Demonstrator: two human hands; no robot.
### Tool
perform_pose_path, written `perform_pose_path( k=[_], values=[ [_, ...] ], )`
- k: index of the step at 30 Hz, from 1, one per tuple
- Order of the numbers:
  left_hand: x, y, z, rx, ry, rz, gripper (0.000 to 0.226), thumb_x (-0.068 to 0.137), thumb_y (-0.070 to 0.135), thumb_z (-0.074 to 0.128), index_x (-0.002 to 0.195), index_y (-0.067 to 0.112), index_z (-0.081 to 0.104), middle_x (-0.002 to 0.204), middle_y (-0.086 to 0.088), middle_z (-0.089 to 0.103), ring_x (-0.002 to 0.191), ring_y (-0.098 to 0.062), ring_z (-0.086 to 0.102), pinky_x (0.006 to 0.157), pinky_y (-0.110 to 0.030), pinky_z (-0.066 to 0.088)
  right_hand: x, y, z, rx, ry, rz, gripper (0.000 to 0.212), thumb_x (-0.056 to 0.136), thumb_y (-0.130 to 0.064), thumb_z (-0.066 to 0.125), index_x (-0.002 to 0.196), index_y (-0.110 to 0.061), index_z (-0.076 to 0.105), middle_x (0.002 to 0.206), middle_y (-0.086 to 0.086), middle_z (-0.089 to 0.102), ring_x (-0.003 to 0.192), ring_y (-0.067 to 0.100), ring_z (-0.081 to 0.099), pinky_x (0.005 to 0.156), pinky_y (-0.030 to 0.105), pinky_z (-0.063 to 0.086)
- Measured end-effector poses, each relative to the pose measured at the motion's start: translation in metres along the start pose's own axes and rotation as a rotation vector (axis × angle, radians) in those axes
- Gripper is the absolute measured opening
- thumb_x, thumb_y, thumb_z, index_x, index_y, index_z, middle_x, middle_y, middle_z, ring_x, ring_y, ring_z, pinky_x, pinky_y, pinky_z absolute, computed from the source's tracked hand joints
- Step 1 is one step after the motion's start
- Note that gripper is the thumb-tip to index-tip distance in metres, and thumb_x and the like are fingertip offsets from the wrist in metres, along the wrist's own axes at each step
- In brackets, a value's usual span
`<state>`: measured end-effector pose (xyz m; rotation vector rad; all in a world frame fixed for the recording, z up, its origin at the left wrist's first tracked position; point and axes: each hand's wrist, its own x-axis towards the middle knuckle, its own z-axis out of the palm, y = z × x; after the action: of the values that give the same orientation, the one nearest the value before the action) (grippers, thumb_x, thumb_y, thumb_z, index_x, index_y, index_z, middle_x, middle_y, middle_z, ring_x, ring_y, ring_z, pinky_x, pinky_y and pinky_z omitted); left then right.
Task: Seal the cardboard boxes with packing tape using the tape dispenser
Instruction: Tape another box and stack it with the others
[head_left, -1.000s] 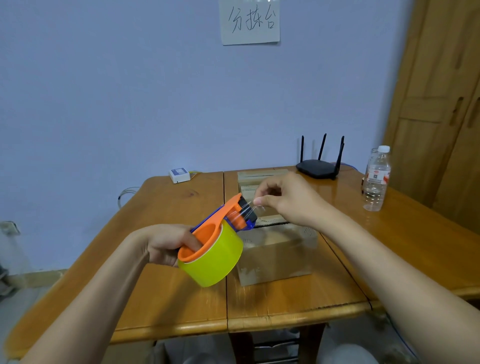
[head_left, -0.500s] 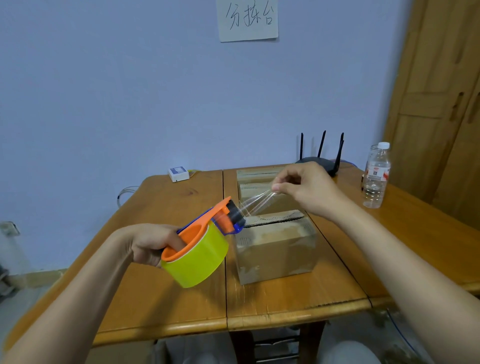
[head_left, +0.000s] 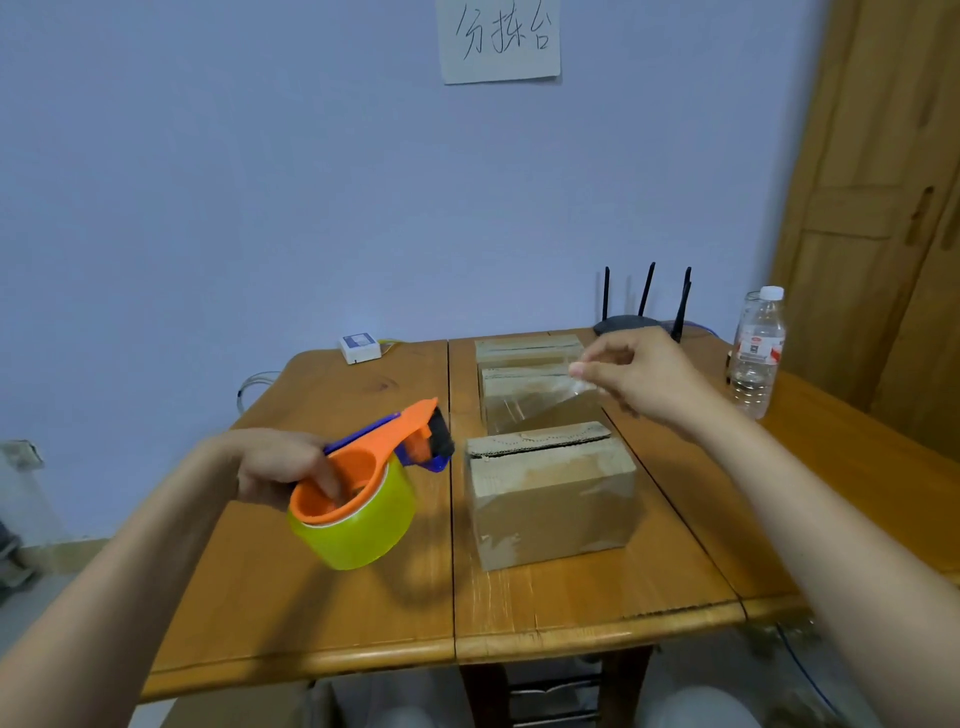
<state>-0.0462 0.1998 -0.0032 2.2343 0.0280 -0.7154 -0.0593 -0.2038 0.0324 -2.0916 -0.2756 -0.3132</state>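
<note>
My left hand (head_left: 278, 465) grips an orange tape dispenser (head_left: 384, 457) carrying a yellow-green roll of tape (head_left: 358, 525), held above the table left of the boxes. My right hand (head_left: 641, 376) pinches the free end of a clear tape strip (head_left: 535, 405), stretched from the dispenser's mouth up and right over the boxes. Three cardboard boxes stand in a row down the table's middle: the nearest box (head_left: 550, 499) has a slit showing along its top, a middle box (head_left: 524, 395) lies under the strip, and a far box (head_left: 527, 349) sits behind it.
The wooden table (head_left: 332, 613) has a seam down its middle. A black router (head_left: 631, 322) and a water bottle (head_left: 756, 353) stand at the back right, a small white box (head_left: 358, 347) at the back left. A wooden door (head_left: 883, 208) is on the right.
My right hand has pulled the tape end farther right and away, lengthening the strip. My left hand with the dispenser has dropped lower and to the left.
</note>
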Motion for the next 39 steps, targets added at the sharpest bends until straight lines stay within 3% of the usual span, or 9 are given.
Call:
perform_pose_path(
  k=[3, 11, 16, 20, 23, 27, 31, 36, 39],
  values=[
    [-0.025, 0.016, 0.002, 0.054, -0.049, 0.021, 0.052, 0.053, 0.011, 0.072, 0.102, -0.001, 0.064, 0.091, -0.020, 0.066, 0.078, -0.024, 0.065, 0.071, -0.031, 0.054, -0.009, -0.007, -0.002, -0.003, -0.236, 0.131, 0.017, 0.089, -0.031, 0.075, 0.093, -0.015, 0.079, 0.051, 0.004, 0.055, 0.042, 0.014, 0.040, 0.045, 0.025, 0.039],
    [-0.035, 0.030, 0.005, 0.120, -0.033, 0.000, 0.022, 0.065, 0.006, 0.062, 0.086, 0.001, 0.062, 0.079, -0.017, 0.064, 0.075, -0.024, 0.062, 0.073, -0.032, 0.052, -0.007, -0.021, -0.003, 0.430, -0.405, 0.449, 0.020, 0.090, -0.003, 0.067, 0.106, 0.008, 0.071, 0.087, 0.023, 0.074, 0.074, 0.025, 0.075, 0.063, 0.031, 0.063],
    [-0.037, 0.030, 0.004, 0.105, 0.006, -0.012, 0.027, 0.077, 0.001, 0.065, 0.103, -0.003, 0.060, 0.087, -0.020, 0.065, 0.078, -0.025, 0.065, 0.074, -0.034, 0.055, -0.007, -0.019, -0.007, 0.516, -0.509, 0.464, 0.025, 0.090, 0.001, 0.064, 0.111, 0.013, 0.068, 0.109, 0.028, 0.071, 0.098, 0.031, 0.074, 0.076, 0.033, 0.063],
    [-0.038, 0.033, 0.002, 0.107, 0.055, 0.012, 0.015, 0.092, -0.008, 0.055, 0.103, 0.001, 0.060, 0.087, -0.019, 0.066, 0.077, -0.024, 0.065, 0.072, -0.033, 0.057, -0.007, -0.018, -0.012, 0.333, -0.535, 0.468, 0.031, 0.090, -0.021, 0.068, 0.112, -0.001, 0.074, 0.081, 0.016, 0.072, 0.062, 0.016, 0.068, 0.054, 0.023, 0.058],
    [-0.037, 0.035, 0.000, 0.094, 0.051, 0.018, 0.025, 0.092, -0.007, 0.056, 0.112, 0.006, 0.058, 0.087, -0.020, 0.067, 0.078, -0.027, 0.066, 0.073, -0.035, 0.056, -0.006, -0.018, -0.013, 0.345, -0.523, 0.466, 0.027, 0.089, -0.018, 0.068, 0.112, -0.004, 0.075, 0.061, 0.004, 0.059, 0.045, 0.007, 0.051, 0.041, 0.017, 0.046],
    [-0.037, 0.038, 0.004, 0.085, 0.073, 0.018, 0.025, 0.093, -0.007, 0.055, 0.114, 0.007, 0.056, 0.085, -0.019, 0.066, 0.076, -0.025, 0.067, 0.073, -0.034, 0.056, -0.004, -0.019, -0.012, 0.570, -0.433, 0.524, 0.021, 0.092, 0.004, 0.061, 0.110, 0.010, 0.070, 0.093, 0.021, 0.075, 0.069, 0.017, 0.075, 0.057, 0.025, 0.061],
    [-0.037, 0.039, 0.004, 0.077, 0.084, 0.022, 0.028, 0.092, -0.006, 0.057, 0.115, 0.010, 0.055, 0.086, -0.019, 0.068, 0.077, -0.026, 0.068, 0.074, -0.036, 0.056, -0.005, -0.019, -0.015, 0.654, -0.475, 0.517, 0.021, 0.092, 0.011, 0.056, 0.110, 0.015, 0.067, 0.096, 0.025, 0.073, 0.080, 0.023, 0.076, 0.066, 0.027, 0.062],
    [-0.039, 0.040, 0.001, 0.128, 0.163, 0.048, 0.031, 0.091, -0.006, 0.058, 0.115, 0.014, 0.055, 0.090, -0.018, 0.071, 0.078, -0.026, 0.072, 0.074, -0.037, 0.059, -0.008, -0.018, -0.019, 0.581, -0.586, 0.453, 0.034, 0.087, 0.009, 0.061, 0.121, 0.010, 0.065, 0.117, 0.026, 0.070, 0.105, 0.028, 0.072, 0.082, 0.028, 0.061],
    [-0.039, 0.040, 0.002, 0.240, 0.253, 0.105, 0.024, 0.091, -0.006, 0.056, 0.107, 0.013, 0.059, 0.087, -0.013, 0.069, 0.078, -0.023, 0.073, 0.074, -0.033, 0.059, -0.008, -0.018, -0.018, 0.592, -0.628, 0.414, 0.037, 0.092, -0.008, 0.060, 0.125, 0.009, 0.062, 0.124, 0.025, 0.067, 0.117, 0.031, 0.066, 0.094, 0.033, 0.056]
  ],
)
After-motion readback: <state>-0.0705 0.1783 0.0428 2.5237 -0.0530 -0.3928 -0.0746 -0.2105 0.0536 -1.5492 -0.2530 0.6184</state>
